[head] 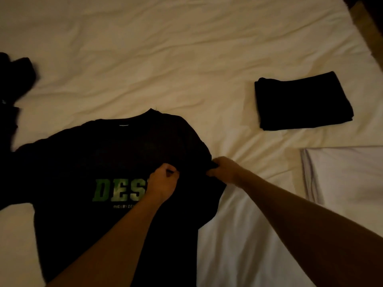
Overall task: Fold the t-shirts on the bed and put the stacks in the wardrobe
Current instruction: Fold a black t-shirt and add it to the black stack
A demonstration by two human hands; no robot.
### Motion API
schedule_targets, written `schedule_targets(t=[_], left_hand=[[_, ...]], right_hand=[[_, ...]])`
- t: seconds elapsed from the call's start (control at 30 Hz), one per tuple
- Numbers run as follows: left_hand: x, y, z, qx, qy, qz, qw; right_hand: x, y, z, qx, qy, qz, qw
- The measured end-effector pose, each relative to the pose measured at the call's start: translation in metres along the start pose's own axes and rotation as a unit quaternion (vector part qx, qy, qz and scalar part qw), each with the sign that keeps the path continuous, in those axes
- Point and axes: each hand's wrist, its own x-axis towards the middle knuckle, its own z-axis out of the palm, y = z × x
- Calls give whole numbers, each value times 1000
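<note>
Black cotton, the t-shirt (99, 162) lay flat on the bed (165, 59); I had my left hand (162, 183) pinching its chest and my right hand (222, 169) gripping its sleeve edge, I judge to fold that side inward. Beyond my right hand sat the folded stack (302, 100), kept well apart to leave folding room.

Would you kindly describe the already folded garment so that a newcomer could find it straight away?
Start from the wide cream bed sheet and look to its right side, above the white pillow. There lies a neat black folded rectangle of cloth. Unlike the spread black t-shirt with green lettering or the crumpled dark clothes at left, it is compact and square-edged.
</note>
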Motion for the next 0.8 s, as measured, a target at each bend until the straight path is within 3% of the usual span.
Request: schedule_targets(t=[0.1, 0.2, 0.27, 0.37, 0.47, 0.6, 0.7, 0.8], left_hand=[[0, -6, 0, 23, 23, 3, 999], [2, -1, 5, 9, 21, 5, 1000], [4, 2, 0, -5, -24, -2, 1000], [4, 0, -12, -14, -57, -1, 998], [-2, -11, -14, 22, -30, 2, 999], [-13, -30, -13, -6, -21, 14, 1000], [-24, -50, -19, 17, -8, 38, 999], [-44, -80, -31, 55, 9, 35, 998]], right_hand=[[-10, -9, -20, 45, 21, -20, 999], [-15, -12, -65, -73, 106, -34, 991], [-15, -15, -97, -164, 164, -30, 972], [-12, -15, -127, -249, 254, 39, 934], [-19, -7, -111, -328, 328, 90, 881], [-35, 8, -41, -360, 363, 69, 856], [-51, 12, 25, -283, 304, 16, 909], [-70, 16, 91, -160, 182, 57, 968]])
